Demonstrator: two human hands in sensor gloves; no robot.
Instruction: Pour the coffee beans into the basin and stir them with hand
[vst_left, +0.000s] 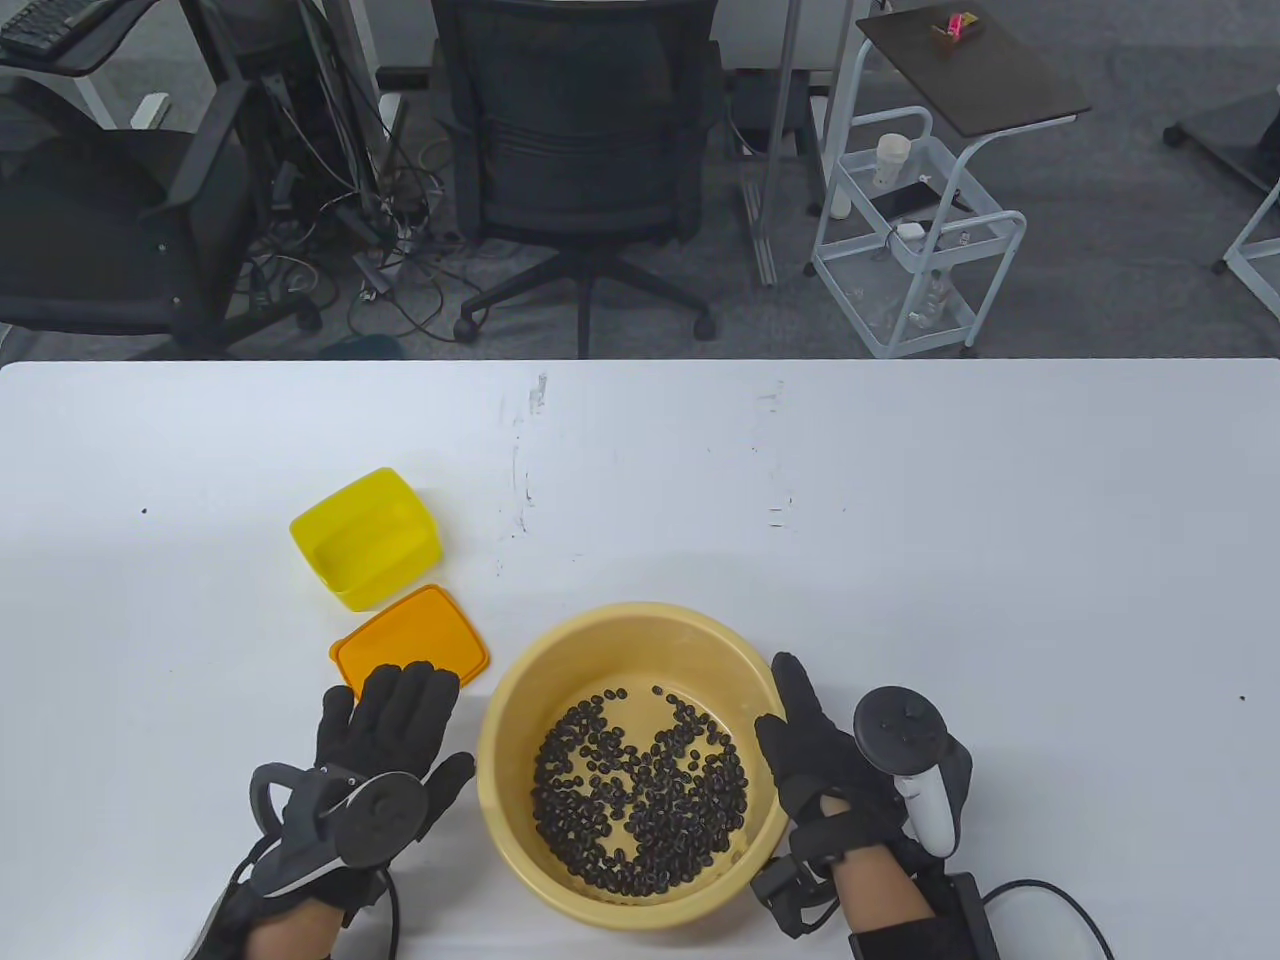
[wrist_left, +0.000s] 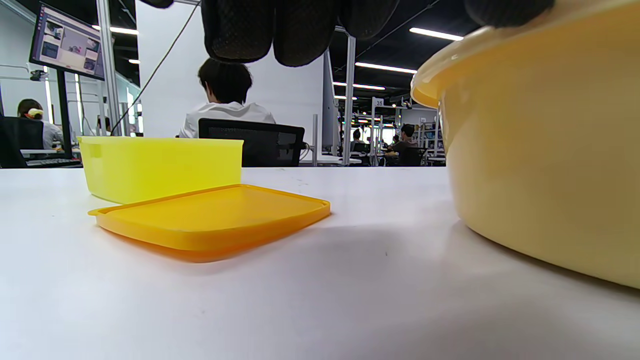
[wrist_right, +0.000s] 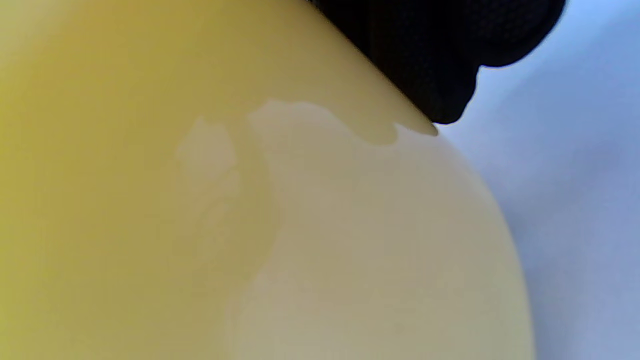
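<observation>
Pouring appears complete: the dark coffee beans (vst_left: 640, 790) lie in the bottom of the round pale-yellow plastic basin (vst_left: 520, 700), which stands on the white bench (vst_left: 900, 520) between both hands. The small yellow plastic box (vst_left: 365, 538) sits empty, its orange lid (vst_left: 410, 640) just beside it. The left hand (vst_left: 385, 745) rests flat on the bench, fingers (wrist_left: 272, 30) straight, holding nothing. The right hand (vst_left: 825, 750) lies against the basin's outer wall, fingers extended, gripping nothing. Judgement: stirring is the step in hand; next, one hand must enter the basin while the other steadies its rim.
</observation>
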